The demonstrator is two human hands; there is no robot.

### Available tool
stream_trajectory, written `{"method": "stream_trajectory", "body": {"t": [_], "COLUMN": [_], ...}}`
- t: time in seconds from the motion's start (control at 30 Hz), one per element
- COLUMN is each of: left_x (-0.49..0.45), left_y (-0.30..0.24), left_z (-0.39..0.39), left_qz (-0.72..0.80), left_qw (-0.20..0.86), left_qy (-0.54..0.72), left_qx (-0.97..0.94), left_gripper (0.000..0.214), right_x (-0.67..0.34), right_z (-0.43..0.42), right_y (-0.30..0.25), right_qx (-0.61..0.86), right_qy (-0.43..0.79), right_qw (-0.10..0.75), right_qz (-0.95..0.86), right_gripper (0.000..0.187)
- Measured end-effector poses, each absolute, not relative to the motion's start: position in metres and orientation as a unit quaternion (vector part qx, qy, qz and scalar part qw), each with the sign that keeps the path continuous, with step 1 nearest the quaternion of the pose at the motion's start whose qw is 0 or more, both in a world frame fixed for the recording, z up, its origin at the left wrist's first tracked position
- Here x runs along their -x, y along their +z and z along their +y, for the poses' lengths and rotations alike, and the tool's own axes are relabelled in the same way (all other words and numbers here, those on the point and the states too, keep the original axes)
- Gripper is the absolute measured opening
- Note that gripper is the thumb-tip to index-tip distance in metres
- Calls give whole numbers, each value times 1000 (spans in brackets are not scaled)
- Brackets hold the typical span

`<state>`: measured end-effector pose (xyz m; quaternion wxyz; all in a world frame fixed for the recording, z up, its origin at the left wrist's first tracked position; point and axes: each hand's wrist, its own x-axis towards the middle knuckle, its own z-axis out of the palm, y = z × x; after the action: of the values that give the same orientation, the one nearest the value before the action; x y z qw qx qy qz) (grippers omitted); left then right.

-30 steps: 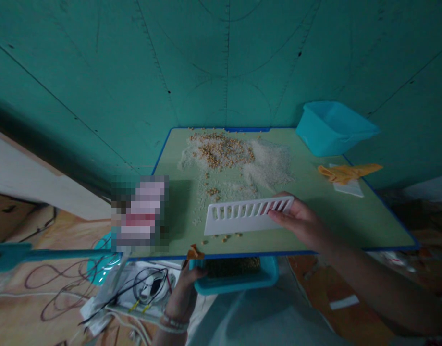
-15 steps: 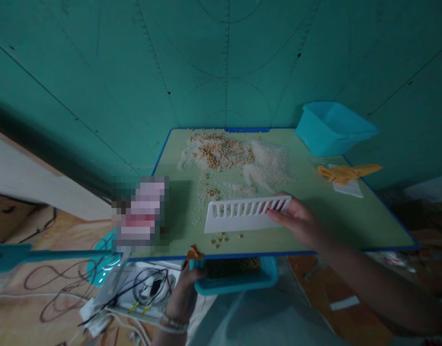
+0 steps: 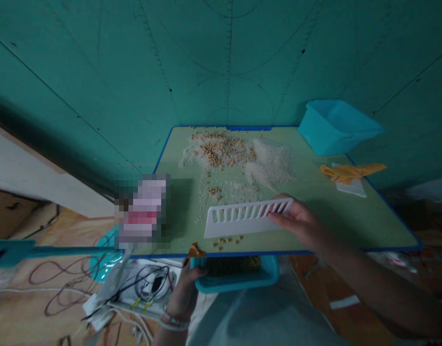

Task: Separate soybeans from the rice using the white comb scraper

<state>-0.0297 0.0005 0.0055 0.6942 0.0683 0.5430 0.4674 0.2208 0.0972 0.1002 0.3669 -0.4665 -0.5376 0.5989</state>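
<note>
My right hand (image 3: 296, 216) grips the right end of a white slotted plastic plate (image 3: 239, 226), which stands tilted on its long edge on the green tabletop (image 3: 314, 204). Several tan beans (image 3: 226, 240) lie between the plate and the near blue table edge. Below that edge, my left hand (image 3: 187, 283) is closed on the left end of a teal tray (image 3: 239, 284). Small dark green grains (image 3: 231, 266) cover the tray's bottom. Beyond the plate spread a heap of tan beans (image 3: 221, 149) and a pile of white grains (image 3: 269, 161).
A teal bin (image 3: 336, 129) stands at the back right corner, with an orange cloth (image 3: 350, 172) on a white piece in front of it. A blurred-out object (image 3: 143, 211) is at the left edge. Cables (image 3: 154, 283) and a teal handle (image 3: 62, 252) lie lower left.
The slotted plate has come slightly closer to the near edge, and the few beans before it have shifted a little. My left hand still holds the tray in place.
</note>
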Motion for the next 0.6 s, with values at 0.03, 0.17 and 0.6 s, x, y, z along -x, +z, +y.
{"method": "stream_trajectory", "body": {"t": [0.03,0.17,0.6], "left_x": [29,29,29], "left_y": [7,9,8], "left_z": [1,1,1], "left_qz": [534,525,520], "left_qw": [698,700,704], "left_qy": [471,475,478], "left_qx": [-72,-88,-75], "left_gripper": [37,36,36], "right_x": [-221,-220,-224], "right_z": [97,96,94], "right_y": [101,104,104], "right_qx": [470,475,470], "right_qy": [595,584,579], "right_qw": [364,351,349], "right_qz": [-541,-557,-567], "right_gripper": [13,13,11]}}
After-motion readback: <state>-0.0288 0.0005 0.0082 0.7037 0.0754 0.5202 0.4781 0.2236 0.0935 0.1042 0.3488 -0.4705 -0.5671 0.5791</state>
